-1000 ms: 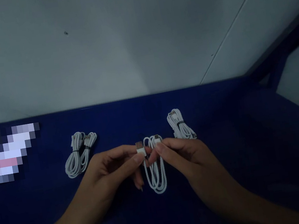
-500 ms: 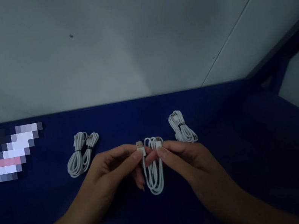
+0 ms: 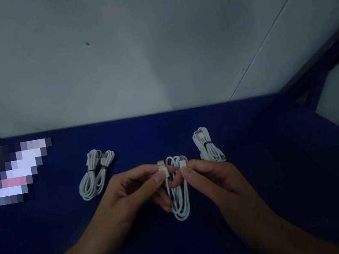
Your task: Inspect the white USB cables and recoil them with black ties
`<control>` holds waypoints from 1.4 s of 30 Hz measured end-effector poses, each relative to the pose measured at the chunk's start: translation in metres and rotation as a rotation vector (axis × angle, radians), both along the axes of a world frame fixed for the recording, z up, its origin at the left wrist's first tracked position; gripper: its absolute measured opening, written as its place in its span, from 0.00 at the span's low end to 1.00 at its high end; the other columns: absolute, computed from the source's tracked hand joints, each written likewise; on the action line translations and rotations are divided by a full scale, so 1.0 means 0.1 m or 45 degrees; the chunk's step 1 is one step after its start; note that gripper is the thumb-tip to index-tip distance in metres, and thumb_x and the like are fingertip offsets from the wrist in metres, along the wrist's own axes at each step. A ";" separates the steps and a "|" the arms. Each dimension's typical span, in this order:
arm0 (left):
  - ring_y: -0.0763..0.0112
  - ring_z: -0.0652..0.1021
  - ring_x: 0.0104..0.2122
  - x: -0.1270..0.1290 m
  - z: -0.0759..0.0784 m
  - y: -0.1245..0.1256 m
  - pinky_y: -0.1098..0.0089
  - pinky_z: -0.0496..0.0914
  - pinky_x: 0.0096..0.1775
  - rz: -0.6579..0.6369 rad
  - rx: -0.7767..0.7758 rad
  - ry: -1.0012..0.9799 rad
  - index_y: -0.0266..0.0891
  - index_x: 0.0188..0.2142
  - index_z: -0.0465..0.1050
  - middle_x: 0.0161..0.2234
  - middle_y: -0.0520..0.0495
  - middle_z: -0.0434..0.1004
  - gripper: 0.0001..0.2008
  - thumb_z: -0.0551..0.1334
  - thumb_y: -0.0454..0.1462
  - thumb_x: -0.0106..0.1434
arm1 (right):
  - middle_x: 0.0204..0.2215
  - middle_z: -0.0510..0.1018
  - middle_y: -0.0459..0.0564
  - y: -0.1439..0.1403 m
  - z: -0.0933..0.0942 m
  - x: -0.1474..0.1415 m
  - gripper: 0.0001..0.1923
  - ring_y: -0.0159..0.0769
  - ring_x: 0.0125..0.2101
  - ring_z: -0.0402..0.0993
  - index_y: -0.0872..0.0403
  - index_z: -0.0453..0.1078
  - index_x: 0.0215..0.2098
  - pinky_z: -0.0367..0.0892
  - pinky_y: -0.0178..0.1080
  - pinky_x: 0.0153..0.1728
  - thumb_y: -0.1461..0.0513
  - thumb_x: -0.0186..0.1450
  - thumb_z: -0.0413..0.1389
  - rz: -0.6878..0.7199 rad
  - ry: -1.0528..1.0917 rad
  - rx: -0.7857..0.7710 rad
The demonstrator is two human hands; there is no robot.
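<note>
The left hand (image 3: 131, 189) pinches the USB plug (image 3: 162, 169) of a coiled white cable (image 3: 178, 195). The right hand (image 3: 216, 175) pinches the other plug (image 3: 182, 162). The coil hangs between both grips, over the blue surface (image 3: 254, 130). Two tied cable bundles (image 3: 96, 174) (image 3: 207, 146) lie beyond, well apart.

No readable text, label or number on anything here.

Two bare hands (image 3: 129, 196), sleeveless forearms, no rings or gloves
</note>
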State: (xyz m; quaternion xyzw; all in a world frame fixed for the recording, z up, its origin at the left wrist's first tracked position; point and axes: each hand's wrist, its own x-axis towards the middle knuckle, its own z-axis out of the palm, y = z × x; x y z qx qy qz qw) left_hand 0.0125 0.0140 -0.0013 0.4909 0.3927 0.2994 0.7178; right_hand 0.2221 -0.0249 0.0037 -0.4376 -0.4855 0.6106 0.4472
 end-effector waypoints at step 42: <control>0.70 0.84 0.36 0.04 -0.07 0.01 0.73 0.76 0.46 0.009 -0.075 0.020 0.42 0.33 0.88 0.33 0.49 0.87 0.16 0.69 0.44 0.77 | 0.33 0.85 0.43 0.03 -0.08 0.02 0.17 0.33 0.37 0.83 0.48 0.82 0.36 0.76 0.35 0.41 0.59 0.82 0.56 -0.018 0.017 -0.047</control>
